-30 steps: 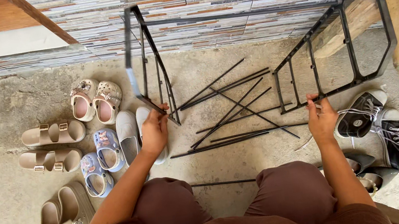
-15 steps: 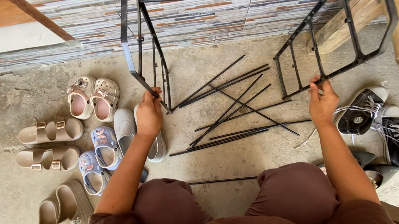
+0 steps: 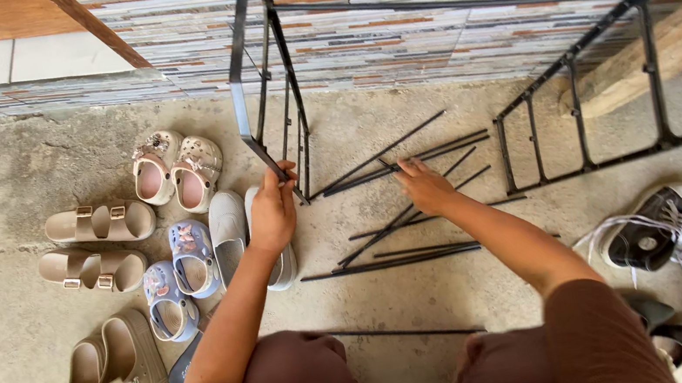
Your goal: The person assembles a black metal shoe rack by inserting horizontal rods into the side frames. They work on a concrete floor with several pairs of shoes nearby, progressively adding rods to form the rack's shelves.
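Black rack side frame (image 3: 260,79) — upper centre, upright, lower edge gripped by left hand (image 3: 272,212). Right hand (image 3: 424,187), fingers curled, on loose black rods (image 3: 400,210) at centre. Second frame (image 3: 608,86) right; sandals (image 3: 95,225) left.

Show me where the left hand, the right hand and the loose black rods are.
left hand (image 3: 272,214), head view, back of hand.
right hand (image 3: 424,186), head view, back of hand.
loose black rods (image 3: 407,256), head view, middle of one rod.

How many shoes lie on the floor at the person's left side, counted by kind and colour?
Pink clogs: 2
Beige sandals: 2
Lilac-blue clogs: 2
White slip-ons: 2
Beige clogs: 2
Total: 10
A blue shape by the knee is unclear.
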